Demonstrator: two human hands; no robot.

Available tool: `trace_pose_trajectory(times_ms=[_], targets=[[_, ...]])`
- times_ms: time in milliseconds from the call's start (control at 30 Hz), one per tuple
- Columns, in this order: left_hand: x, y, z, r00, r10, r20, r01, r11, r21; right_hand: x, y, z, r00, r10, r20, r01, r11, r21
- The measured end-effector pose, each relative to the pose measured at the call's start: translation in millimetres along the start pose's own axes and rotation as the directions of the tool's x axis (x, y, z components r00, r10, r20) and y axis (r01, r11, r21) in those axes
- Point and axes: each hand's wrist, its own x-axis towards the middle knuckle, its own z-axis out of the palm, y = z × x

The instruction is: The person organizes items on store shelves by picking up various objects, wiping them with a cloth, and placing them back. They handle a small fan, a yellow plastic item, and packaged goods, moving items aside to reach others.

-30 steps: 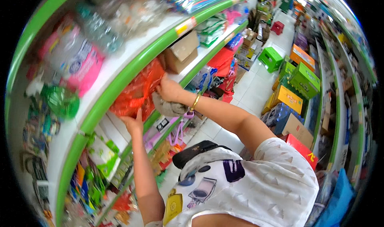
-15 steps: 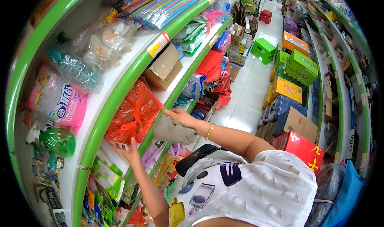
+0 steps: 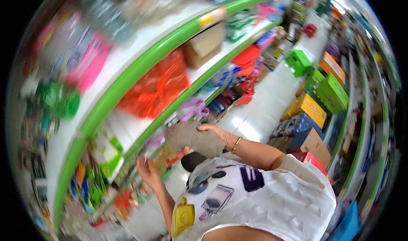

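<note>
At the far left, a blurry green bottle (image 3: 59,100) is on the upper shelf (image 3: 187,33), with a pink pack (image 3: 85,62) near it. They sit behind the green edge, which may help stop them from rolling off. Next comes the left hand (image 3: 148,171). It is open, with its fingers a little bent, and I see nothing in it. It is low, in front of the shelves and apart from the cloth, so it seems free. Above it, a red plastic bag (image 3: 157,88) lies on the lower shelf (image 3: 229,59), close to the front, maybe so it is easy to reach.

The grey cloth (image 3: 195,138) is in the air, in front of the shelves and close to the body. The right hand (image 3: 214,131) grips it by 1 side, with the thumb on top. That looks like enough, as the cloth is likely soft and light. Up on the lower shelf, 1 cardboard box (image 3: 204,45) sits beside the bag. Farther right, 1 green stool (image 3: 298,63) is on the floor, and a yellow box (image 3: 311,109) is near a green box (image 3: 331,93), perhaps grouped to leave space to walk.
</note>
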Motion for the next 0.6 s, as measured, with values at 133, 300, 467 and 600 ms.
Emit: trace_pose_trajectory(times_ms=[133,300,467,600], targets=[[-13,-13,-22,0.998,-0.016,0.061,0.015,1.0,0.017,26,27,45,0.981,0.041,0.191,0.027,0.941,-0.338],[-38,0,-47,0.992,-0.123,-0.021,0.119,0.984,-0.135,59,50,102,0.942,0.029,0.335,0.286,0.456,-0.843],[-69,-10,-88,0.964,-0.223,-0.147,0.189,0.958,-0.215,112,57,169,0.875,-0.001,0.484,0.484,0.055,-0.873],[-81,-24,-110,0.941,-0.272,-0.199,0.219,0.942,-0.254,196,46,195,0.824,-0.147,0.547,0.408,-0.515,-0.754]])
